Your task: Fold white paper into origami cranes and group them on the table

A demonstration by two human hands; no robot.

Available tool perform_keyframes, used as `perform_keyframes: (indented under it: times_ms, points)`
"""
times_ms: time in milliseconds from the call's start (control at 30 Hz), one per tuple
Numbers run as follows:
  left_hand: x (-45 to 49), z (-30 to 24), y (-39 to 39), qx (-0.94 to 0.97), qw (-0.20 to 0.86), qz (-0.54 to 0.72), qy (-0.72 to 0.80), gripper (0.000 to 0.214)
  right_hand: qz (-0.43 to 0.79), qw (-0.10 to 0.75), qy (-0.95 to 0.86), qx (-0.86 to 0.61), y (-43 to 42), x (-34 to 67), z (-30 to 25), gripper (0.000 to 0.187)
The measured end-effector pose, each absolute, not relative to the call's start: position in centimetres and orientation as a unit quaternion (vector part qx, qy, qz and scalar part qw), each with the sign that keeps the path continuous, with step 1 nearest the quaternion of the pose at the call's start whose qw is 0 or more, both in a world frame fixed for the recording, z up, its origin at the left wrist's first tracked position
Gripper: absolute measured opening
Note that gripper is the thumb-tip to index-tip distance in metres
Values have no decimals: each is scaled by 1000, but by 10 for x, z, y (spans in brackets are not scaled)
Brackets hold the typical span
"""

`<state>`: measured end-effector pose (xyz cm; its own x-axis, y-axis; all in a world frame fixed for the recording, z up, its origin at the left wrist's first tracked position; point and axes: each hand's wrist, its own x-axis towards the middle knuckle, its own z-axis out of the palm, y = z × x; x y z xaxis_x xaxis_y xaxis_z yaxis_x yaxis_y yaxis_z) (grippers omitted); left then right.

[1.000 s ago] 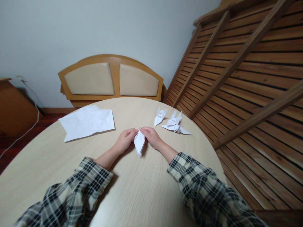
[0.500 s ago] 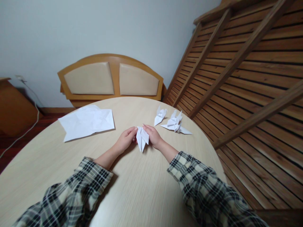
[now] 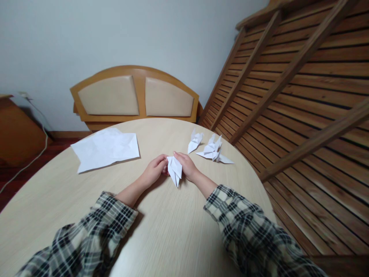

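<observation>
A white folded paper piece (image 3: 175,170), with long narrow points toward me, is held between my two hands just above the middle of the table. My left hand (image 3: 155,168) pinches its left edge, thumb on top and fingers curled beneath. On the other side my right hand (image 3: 186,166) closes on its upper right edge, with most of the fingers hidden behind the paper. Folded paper cranes stand beyond my right hand: a single one (image 3: 195,141) and a cluster of overlapping ones (image 3: 213,150).
Flat, creased white paper sheets (image 3: 108,150) lie at the table's left. The round pale wooden table (image 3: 161,231) reaches a headboard (image 3: 135,96) with cream panels. A slatted wooden frame (image 3: 288,96) leans along the right side. A white cable (image 3: 43,148) hangs at far left.
The folded paper has turned slightly, its lower points swinging right and its front flaps shifting. My left fingers have moved a little; the cranes and sheets stay where they were.
</observation>
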<state>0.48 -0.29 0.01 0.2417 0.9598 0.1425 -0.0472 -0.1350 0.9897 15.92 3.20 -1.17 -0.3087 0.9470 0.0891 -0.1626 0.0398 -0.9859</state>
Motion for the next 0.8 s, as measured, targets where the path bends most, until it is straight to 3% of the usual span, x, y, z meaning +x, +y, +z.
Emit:
perform_keyframes:
  times_ms: [533,800]
  points:
    - [3,-7,0,615,489,485,384,31,546,451,-611,-354,30,156,-10,51]
    - [5,2,-4,591,491,499,401,28,549,417,-603,-400,29,158,-15,71]
